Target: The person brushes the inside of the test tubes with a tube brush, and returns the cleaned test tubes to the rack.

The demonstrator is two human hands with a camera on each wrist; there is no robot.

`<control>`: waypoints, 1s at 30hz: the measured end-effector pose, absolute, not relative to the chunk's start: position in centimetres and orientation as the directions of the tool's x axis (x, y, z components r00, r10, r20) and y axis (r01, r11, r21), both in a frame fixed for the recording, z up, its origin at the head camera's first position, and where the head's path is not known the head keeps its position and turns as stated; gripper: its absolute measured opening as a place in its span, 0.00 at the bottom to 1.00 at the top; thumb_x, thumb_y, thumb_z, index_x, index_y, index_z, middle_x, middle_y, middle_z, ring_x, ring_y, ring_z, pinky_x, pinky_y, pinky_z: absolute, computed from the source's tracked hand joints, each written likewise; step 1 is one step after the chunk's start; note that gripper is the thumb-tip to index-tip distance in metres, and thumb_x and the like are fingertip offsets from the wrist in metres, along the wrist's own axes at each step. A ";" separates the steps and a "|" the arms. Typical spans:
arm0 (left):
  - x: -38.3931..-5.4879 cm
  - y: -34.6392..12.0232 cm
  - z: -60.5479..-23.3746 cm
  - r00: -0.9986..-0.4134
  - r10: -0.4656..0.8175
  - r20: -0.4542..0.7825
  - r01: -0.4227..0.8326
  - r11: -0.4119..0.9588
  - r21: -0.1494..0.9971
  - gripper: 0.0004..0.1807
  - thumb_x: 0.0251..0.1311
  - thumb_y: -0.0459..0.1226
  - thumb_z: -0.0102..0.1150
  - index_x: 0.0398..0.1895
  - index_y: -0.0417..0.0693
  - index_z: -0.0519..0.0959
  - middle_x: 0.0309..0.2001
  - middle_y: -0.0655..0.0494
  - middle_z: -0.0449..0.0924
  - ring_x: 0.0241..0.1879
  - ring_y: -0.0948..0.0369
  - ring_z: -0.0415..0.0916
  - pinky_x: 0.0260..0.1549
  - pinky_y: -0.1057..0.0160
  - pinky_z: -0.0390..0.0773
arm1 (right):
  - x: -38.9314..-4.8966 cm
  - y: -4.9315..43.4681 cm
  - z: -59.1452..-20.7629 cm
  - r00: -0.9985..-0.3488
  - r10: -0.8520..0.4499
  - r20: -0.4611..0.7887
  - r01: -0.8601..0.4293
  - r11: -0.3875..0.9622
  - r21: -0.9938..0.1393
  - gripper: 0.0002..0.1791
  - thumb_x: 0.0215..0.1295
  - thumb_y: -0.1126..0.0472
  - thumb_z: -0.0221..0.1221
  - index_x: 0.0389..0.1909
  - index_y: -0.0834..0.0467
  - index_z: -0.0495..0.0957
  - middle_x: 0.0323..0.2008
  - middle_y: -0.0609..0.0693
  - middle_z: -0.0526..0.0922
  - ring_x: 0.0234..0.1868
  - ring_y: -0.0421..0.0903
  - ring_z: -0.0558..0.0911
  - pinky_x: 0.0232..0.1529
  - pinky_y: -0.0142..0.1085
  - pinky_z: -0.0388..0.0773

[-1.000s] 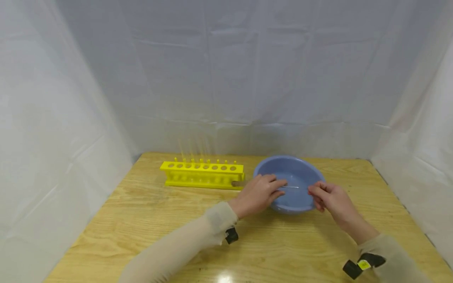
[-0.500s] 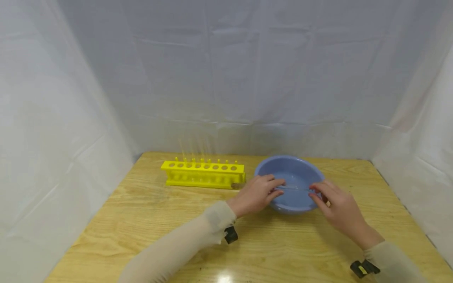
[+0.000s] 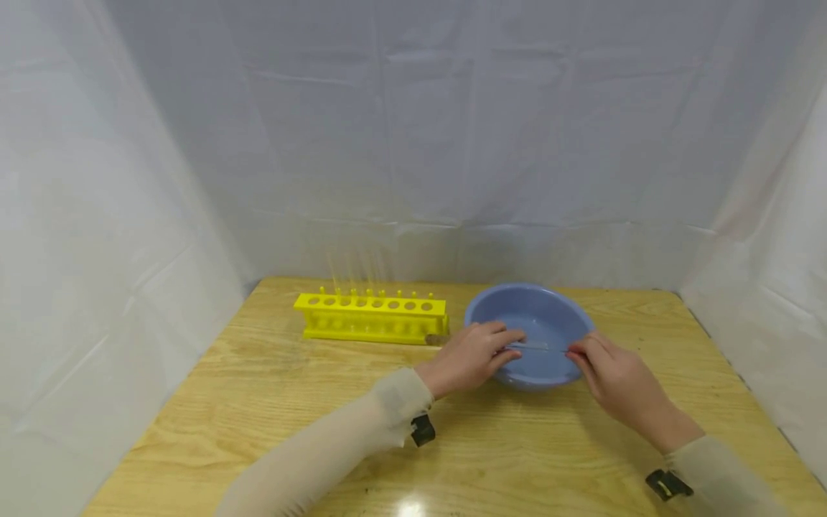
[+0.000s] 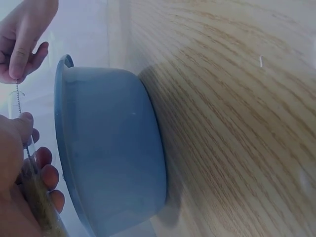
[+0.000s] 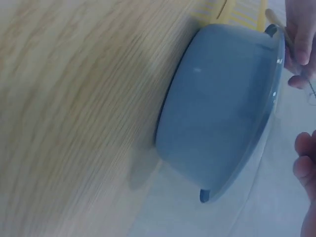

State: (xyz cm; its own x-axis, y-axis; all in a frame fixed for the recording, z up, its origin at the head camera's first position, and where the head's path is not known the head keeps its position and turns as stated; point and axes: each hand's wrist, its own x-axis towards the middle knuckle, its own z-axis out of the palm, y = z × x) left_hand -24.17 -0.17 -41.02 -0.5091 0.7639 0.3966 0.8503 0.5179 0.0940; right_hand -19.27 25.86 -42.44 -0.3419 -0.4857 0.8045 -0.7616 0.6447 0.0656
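My left hand (image 3: 466,359) grips a clear glass test tube (image 3: 536,347) lying almost level over the basin, its mouth toward the right. Inside the tube's closed end sits the brown bristle head of a test tube brush (image 4: 42,205), which shows to the left of the hand in the head view. The brush's twisted wire (image 4: 18,89) comes out of the mouth. My right hand (image 3: 620,380) pinches the end of that wire between thumb and fingers. Below both hands is a blue plastic basin (image 3: 520,288).
Left of the basin, a yellow test tube rack (image 3: 371,306) with a row of holes and pegs stands on the wooden table (image 3: 291,416). Faint upright see-through shapes rise over some pegs. White sheeting (image 3: 426,143) encloses the table at the back and sides.
My right hand has shifted slightly right and down, and its fingers have changed position at the wire. The left hand stays nearly still with the test tube.
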 end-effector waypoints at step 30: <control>-24.2 -0.1 -40.8 -0.550 0.771 0.321 0.833 0.537 0.135 0.19 0.75 0.47 0.51 0.61 0.51 0.79 0.49 0.58 0.83 0.39 0.65 0.81 0.42 0.68 0.80 | -18.6 26.0 -42.3 -0.598 -0.348 0.722 -0.717 0.635 -0.287 0.12 0.72 0.59 0.60 0.49 0.62 0.80 0.35 0.48 0.80 0.28 0.35 0.75 0.28 0.24 0.72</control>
State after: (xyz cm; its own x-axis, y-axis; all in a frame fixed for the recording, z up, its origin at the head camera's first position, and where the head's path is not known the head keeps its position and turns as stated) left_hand -24.16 -0.07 -40.78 -0.5498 0.7713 0.3206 0.8325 0.5371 0.1355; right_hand -18.62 25.97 -42.33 -0.5976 -0.3485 0.7222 -0.7171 0.6353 -0.2868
